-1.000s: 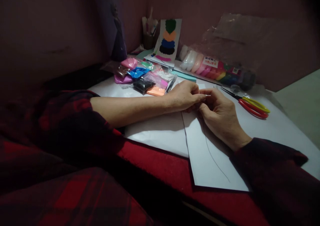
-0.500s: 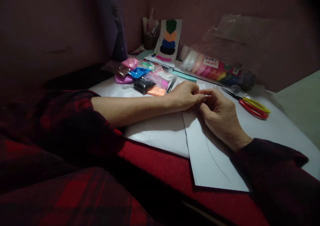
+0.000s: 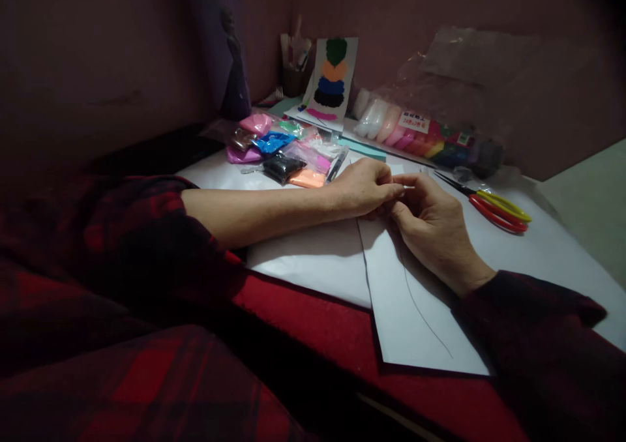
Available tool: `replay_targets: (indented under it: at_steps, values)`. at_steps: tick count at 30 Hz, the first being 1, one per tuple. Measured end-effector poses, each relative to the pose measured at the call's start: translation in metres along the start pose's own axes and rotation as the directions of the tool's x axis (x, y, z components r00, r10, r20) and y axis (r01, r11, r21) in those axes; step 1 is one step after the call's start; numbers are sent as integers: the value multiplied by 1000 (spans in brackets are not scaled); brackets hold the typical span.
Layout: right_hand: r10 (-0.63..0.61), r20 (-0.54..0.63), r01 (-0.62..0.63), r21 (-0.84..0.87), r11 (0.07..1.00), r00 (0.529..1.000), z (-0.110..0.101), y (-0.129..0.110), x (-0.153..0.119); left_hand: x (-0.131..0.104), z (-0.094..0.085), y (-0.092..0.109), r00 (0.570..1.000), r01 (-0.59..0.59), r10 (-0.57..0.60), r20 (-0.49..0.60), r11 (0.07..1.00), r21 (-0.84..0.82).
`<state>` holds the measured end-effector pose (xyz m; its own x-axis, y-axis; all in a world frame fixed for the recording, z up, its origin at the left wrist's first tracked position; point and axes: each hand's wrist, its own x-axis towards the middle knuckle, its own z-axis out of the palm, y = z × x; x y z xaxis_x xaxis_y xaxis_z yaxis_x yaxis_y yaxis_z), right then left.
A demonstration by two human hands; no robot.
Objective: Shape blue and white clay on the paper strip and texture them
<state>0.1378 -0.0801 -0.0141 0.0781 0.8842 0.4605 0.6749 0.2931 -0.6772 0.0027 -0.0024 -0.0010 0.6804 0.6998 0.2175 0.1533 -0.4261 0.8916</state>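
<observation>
A long white paper sheet [image 3: 391,318] lies on the red counter [image 3: 308,321], its near end over the counter's front edge. The left hand [image 3: 364,184] and the right hand [image 3: 433,223] meet above the sheet's far part, fingers bent inward and tips together; whether they grasp some small thing between them, I cannot tell, as the hands hide it. A thin dark curved line [image 3: 424,323], drawn or perhaps a thread, runs down the sheet toward its near end.

Beyond the sheet to the left lie small clear packets of coloured clay-like stuff [image 3: 283,166]; to its right rest black-bladed scissors with red and yellow handles [image 3: 474,197], unheld. Farther behind the sheet stands a white card with painted colour patches [image 3: 332,80].

As for progress, the finger work seems to be under way; nothing finished shows on the sheet, and how much is left cannot be told.
</observation>
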Motion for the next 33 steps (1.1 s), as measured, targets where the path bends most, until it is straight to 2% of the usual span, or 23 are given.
replay_targets:
  at_steps: [16,27,33]
  values:
    - [8,10,-8,25,1000,1000,0,2,0,-4,-2,7,1000,29,-29,1,999,30]
    - [11,11,-12,42,999,1000,0,3,-1,0,0,-2,1000,-12,13,-12,1000,12]
    - [-8,-3,8,18,1000,1000,0,2,0,-3,0,4,1000,14,-14,-11,1000,-9]
